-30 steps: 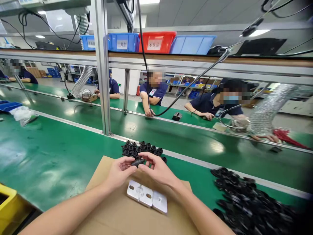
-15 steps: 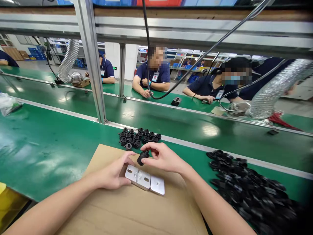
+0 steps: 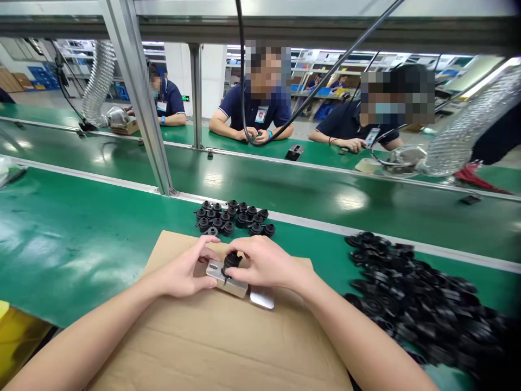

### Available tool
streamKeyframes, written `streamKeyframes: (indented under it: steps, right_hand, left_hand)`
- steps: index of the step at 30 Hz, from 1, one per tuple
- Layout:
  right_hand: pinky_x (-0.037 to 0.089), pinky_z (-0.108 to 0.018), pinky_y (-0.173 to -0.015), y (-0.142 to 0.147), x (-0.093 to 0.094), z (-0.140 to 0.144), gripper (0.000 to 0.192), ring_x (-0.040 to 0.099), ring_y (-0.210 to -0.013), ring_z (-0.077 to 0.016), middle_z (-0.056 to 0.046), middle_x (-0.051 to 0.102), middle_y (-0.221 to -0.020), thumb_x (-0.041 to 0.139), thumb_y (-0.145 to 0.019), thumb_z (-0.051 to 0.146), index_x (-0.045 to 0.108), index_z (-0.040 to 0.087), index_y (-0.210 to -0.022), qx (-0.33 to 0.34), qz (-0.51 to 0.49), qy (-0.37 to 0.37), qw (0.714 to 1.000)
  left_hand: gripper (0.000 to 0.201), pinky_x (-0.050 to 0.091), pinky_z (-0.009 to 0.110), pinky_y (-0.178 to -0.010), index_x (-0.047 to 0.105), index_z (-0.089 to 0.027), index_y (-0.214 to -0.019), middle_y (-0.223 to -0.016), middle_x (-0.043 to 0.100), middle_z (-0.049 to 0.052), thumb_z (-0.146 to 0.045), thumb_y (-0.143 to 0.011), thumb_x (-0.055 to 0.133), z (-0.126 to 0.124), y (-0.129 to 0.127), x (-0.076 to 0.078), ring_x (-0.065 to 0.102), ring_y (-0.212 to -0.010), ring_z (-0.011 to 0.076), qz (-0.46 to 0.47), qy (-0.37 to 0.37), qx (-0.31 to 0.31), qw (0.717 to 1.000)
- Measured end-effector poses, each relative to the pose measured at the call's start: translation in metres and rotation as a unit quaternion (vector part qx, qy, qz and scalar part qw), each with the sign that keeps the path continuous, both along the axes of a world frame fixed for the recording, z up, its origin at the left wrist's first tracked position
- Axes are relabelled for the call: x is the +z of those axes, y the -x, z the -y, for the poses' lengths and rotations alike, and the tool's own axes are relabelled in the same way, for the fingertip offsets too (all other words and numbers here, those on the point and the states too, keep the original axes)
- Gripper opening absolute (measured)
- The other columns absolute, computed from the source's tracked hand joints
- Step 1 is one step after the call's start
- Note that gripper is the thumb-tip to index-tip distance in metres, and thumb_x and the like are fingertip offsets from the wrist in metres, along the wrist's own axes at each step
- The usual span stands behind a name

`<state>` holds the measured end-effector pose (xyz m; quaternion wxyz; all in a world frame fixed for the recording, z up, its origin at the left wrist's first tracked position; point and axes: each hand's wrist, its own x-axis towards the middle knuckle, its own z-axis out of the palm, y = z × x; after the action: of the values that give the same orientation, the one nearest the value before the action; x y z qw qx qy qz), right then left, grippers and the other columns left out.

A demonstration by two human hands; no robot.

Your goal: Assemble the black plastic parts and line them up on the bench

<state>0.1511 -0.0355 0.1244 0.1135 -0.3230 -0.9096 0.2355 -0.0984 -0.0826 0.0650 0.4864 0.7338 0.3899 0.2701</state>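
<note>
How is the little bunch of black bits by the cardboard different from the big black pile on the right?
The small cluster holds far fewer pieces than the big heap. The small cluster's pieces stand neatly side by side in rows, while the big heap's lie jumbled over one another. The small cluster's pieces look like knobs, the big heap's flatter and ring-like. The small cluster sits beyond the hands, the big heap off to the right. Both are black and rest on the green table.

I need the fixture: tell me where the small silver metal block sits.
The silver metal block lies on the brown cardboard sheet, low centre, between the left hand and right hand.
</note>
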Motion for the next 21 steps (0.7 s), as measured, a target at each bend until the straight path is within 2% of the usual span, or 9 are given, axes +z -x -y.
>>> streamKeyframes:
  steps: [5, 10, 16, 19, 21]
  right_hand:
    - [0.033, -0.028, -0.063, 0.0041, 0.0032, 0.0031, 0.023, 0.062, -0.070, -0.0153, 0.002, 0.076, -0.082, 0.074, -0.082, 0.025, 0.077, 0.027, -0.105, -0.017, 0.017, 0.005, 1.000]
    - [0.032, -0.027, -0.062, 0.0058, -0.0001, 0.0004, 0.019, 0.058, -0.066, -0.0132, 0.002, 0.076, -0.083, 0.074, -0.084, 0.025, 0.076, 0.026, -0.103, 0.006, 0.022, 0.044, 0.999]
    - [0.029, -0.026, -0.058, 0.0067, -0.0026, -0.0017, 0.021, 0.048, -0.057, -0.0109, 0.005, 0.068, -0.069, 0.074, -0.086, 0.026, 0.078, 0.026, -0.106, 0.004, 0.027, 0.076, 0.997]
    - [0.030, -0.027, -0.059, 0.0099, -0.0009, 0.0002, 0.019, 0.049, -0.060, -0.0117, 0.004, 0.070, -0.073, 0.074, -0.086, 0.026, 0.078, 0.026, -0.105, 0.002, 0.032, 0.071, 0.997]
    - [0.032, -0.027, -0.061, 0.0084, 0.0040, 0.0012, 0.025, 0.053, -0.063, -0.0132, 0.002, 0.073, -0.079, 0.073, -0.088, 0.029, 0.077, 0.027, -0.112, 0.003, 0.044, 0.071, 0.997]
  left_hand:
    - [0.079, 0.042, 0.056, -0.114, 0.024, -0.028, -0.152, -0.126, 0.067, 0.009, -0.022, -0.090, 0.073, -0.0013, -0.0002, 0.0005, 0.062, -0.124, 0.0282, 0.009, 0.004, -0.005, 1.000]
    - [0.078, 0.043, 0.054, -0.113, 0.027, -0.026, -0.152, -0.127, 0.068, 0.010, -0.025, -0.090, 0.075, -0.0030, -0.0009, -0.0014, 0.062, -0.124, 0.0285, 0.012, -0.001, -0.006, 1.000]
    - [0.077, 0.043, 0.055, -0.113, 0.031, -0.025, -0.150, -0.122, 0.069, 0.009, -0.026, -0.088, 0.076, -0.0044, -0.0006, -0.0027, 0.062, -0.123, 0.0299, 0.014, -0.005, -0.004, 1.000]
    - [0.077, 0.044, 0.054, -0.111, 0.032, -0.025, -0.149, -0.120, 0.068, 0.009, -0.026, -0.087, 0.078, -0.0042, -0.0005, -0.0033, 0.062, -0.120, 0.0293, 0.016, -0.011, -0.001, 1.000]
    - [0.076, 0.044, 0.054, -0.111, 0.033, -0.025, -0.148, -0.119, 0.068, 0.009, -0.026, -0.087, 0.078, -0.0044, 0.0001, -0.0032, 0.062, -0.120, 0.0290, 0.018, -0.016, -0.007, 1.000]
